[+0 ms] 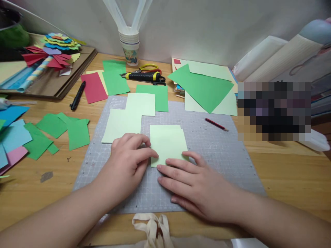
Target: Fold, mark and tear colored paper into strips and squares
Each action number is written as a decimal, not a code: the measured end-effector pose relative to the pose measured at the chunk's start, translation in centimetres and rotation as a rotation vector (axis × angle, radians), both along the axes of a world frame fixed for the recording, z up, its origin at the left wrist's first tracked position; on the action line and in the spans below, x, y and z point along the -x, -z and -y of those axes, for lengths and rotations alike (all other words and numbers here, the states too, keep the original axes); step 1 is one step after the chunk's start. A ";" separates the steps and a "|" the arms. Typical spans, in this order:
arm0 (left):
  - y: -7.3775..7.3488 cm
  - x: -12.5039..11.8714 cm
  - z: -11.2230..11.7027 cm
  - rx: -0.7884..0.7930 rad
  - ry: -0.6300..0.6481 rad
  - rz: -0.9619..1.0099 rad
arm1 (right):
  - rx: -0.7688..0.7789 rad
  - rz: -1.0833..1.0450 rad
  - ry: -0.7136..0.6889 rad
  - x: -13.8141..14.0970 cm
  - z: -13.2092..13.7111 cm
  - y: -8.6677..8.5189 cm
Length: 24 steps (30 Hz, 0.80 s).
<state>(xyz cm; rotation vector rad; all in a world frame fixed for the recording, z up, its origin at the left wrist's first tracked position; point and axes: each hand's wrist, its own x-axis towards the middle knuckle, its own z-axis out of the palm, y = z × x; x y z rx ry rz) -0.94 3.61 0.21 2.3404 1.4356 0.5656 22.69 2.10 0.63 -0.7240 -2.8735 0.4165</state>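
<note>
– between the two hands, what's lying there?
– a pale green paper (168, 144), flat on the grey cutting mat (219, 155), its lower edge under both sets of fingertips.
– how is the left hand (129, 158) set?
– loosely curled, forefinger stretched onto the paper's left edge. whether it pinches the edge or only presses on it, i can't tell.
– and the right hand (191, 182)?
– laid flat and open, palm down, fingers on the bottom edge and thumb at the lower right corner. it grips nothing.
– anything close by?
– just beyond the left hand, two more pale green sheets (121, 124) overlap on the mat. beyond the right hand, well apart, lies a red pencil (216, 124). far out to the left of the left hand, darker green scraps (77, 132) lie on the wooden table (284, 179).
</note>
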 end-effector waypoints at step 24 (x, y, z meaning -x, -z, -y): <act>0.5 -0.1 0.5 -0.087 0.027 -0.115 | 0.013 -0.018 0.405 -0.2 2.6 -1.3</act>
